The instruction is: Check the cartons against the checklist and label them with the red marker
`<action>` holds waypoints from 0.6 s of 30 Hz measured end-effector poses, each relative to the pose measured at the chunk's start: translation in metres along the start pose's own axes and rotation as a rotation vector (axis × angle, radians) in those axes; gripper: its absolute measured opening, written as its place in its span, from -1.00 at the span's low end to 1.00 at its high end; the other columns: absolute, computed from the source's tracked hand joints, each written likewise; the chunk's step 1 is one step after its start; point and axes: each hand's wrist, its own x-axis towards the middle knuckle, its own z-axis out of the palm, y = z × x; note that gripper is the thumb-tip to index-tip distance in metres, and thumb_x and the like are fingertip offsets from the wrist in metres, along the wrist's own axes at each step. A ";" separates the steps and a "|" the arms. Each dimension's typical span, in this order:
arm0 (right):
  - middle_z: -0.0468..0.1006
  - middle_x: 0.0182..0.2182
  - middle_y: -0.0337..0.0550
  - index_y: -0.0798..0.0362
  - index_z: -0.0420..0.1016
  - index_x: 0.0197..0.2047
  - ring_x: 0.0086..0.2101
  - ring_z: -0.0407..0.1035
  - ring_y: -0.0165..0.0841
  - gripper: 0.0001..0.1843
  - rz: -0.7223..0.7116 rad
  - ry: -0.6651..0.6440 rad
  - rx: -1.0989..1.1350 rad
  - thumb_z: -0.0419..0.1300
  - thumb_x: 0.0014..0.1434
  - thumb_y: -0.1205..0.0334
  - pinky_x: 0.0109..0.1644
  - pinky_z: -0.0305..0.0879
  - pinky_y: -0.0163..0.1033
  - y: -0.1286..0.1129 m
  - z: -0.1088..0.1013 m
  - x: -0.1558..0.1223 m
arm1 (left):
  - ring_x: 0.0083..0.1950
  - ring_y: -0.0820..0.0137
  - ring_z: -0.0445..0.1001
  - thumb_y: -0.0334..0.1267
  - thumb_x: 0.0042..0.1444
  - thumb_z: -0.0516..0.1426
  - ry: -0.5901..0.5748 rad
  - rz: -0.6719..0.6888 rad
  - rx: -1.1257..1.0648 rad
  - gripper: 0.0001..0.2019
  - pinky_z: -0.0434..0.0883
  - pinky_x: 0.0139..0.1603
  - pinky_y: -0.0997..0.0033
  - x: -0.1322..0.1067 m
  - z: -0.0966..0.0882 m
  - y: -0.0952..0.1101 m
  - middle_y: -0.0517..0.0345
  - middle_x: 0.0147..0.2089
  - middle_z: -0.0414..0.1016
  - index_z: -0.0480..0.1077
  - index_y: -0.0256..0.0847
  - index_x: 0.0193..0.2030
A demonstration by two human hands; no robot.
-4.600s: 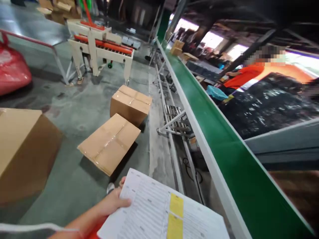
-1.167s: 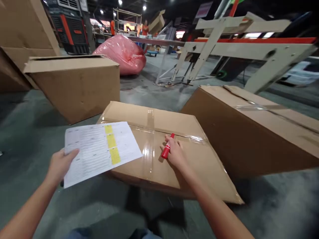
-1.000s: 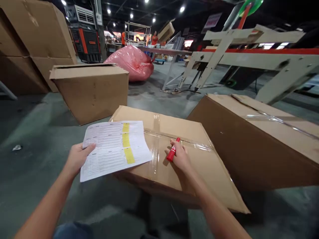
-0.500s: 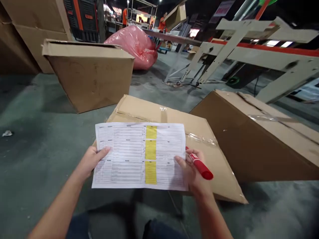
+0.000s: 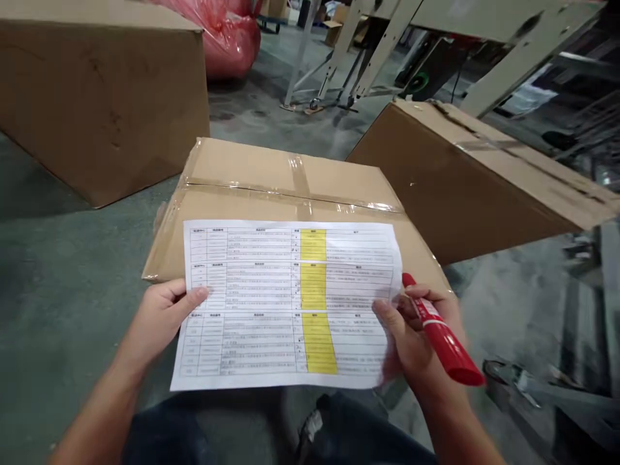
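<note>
A printed sheet of paper (image 5: 261,303) with table rows and a yellow highlighted column is stretched between my two hands. My left hand (image 5: 157,316) pinches its left edge, thumb on top. On the right edge, my right hand (image 5: 421,329) grips the paper with the thumb in front. That same hand also holds a red marker (image 5: 450,345), which slants down to the right. Behind the sheet lies a taped cardboard box (image 5: 252,165), its lower part hidden by the paper.
A large cardboard box (image 5: 101,103) stands at the left, and another taped box (image 5: 450,187) at the right. Beyond them are a pink plastic bag (image 5: 230,42) and a metal frame (image 5: 339,55) with legs on the floor. Metal parts (image 5: 527,387) lie at the lower right.
The view has tipped downward, so the boxes sit higher and the far background is mostly out of frame. The paper appears larger; both hands still hold it, and the marker stays in my right hand.
</note>
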 end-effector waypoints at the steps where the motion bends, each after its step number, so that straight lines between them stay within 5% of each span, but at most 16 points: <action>1: 0.34 -0.54 -0.37 -0.01 0.26 -0.19 -0.52 0.27 -0.44 -0.45 -0.007 0.007 0.012 0.43 -0.18 0.07 -0.41 0.27 -0.29 -0.001 0.002 0.000 | -0.31 0.29 0.59 0.08 -0.10 0.37 -0.003 -0.002 -0.011 -0.59 0.53 -0.38 0.50 -0.002 -0.001 0.001 0.07 -0.25 0.68 0.62 -0.19 -0.22; 8: 0.38 -0.47 -0.35 -0.03 0.22 -0.17 -0.47 0.30 -0.44 -0.52 -0.039 -0.113 0.160 0.39 -0.06 0.09 -0.33 0.34 -0.26 -0.008 0.020 0.007 | -0.35 0.27 0.62 0.04 -0.41 0.49 0.043 -0.175 -0.119 -0.57 0.59 -0.38 0.52 -0.005 -0.013 0.005 0.15 -0.31 0.68 0.63 -0.08 -0.36; 18: 0.35 -0.48 -0.35 -0.02 0.25 -0.17 -0.46 0.28 -0.42 -0.51 -0.021 -0.191 0.247 0.41 -0.07 0.08 -0.34 0.32 -0.26 0.003 0.024 0.021 | -0.35 0.26 0.60 0.03 -0.22 0.44 0.122 -0.113 -0.088 -0.60 0.58 -0.43 0.46 -0.025 -0.008 0.010 0.14 -0.28 0.67 0.63 -0.02 -0.20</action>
